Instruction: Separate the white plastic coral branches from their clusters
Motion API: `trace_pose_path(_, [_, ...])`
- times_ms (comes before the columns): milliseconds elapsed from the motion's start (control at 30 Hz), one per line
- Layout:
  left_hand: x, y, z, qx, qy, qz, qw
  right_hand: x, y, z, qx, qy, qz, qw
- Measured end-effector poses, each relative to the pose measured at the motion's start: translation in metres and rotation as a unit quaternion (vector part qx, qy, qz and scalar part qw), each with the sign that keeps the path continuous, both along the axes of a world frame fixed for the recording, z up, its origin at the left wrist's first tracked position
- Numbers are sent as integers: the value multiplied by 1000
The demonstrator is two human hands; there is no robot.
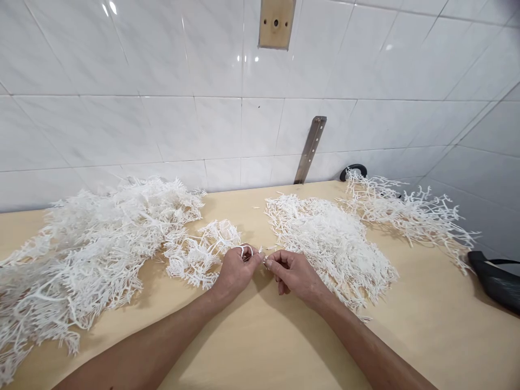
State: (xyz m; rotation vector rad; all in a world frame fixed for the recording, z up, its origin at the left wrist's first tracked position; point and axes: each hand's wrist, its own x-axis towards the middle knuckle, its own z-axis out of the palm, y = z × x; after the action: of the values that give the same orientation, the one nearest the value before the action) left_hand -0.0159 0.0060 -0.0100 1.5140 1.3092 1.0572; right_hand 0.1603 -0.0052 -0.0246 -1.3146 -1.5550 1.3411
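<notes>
My left hand (234, 273) is closed on a white branched plastic sprue (221, 234), whose tangled twigs spread out to the left of the fingers. One strand loops over the forefinger. Close by, my right hand (296, 275) pinches a tiny white tip at the sprue's end; the fingertips of both hands almost meet. A heap of short, loose white plastic pieces (329, 238) lies just beyond and to the right of my right hand. On the left spreads a large pile of white sprues (109, 244) thick with fine tips.
Barer white branches (406, 214) lie at the back right of the pale tabletop (252, 346). A black strapped object (495, 281) sits at the right edge, with a black loop (353, 170) farther back. A metal bar (311, 149) stands against the tiled wall (162, 124).
</notes>
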Motion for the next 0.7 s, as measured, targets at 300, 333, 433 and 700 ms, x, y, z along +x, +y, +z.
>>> trace_pose_path(300, [-3,0,7,-50,-33,3,998,3,-3,10,127,-41,-17,991])
trace_pose_path(333, [-3,0,6,-48,-31,4,998,3,-4,11,145,-48,-14,988])
trace_pose_path(433, [-3,1,4,-43,-27,-3,999,1,-5,12,201,-66,-1,977])
trace_pose_path(700, [-3,1,5,-43,-8,0,999,3,-5,10,257,-132,10,957])
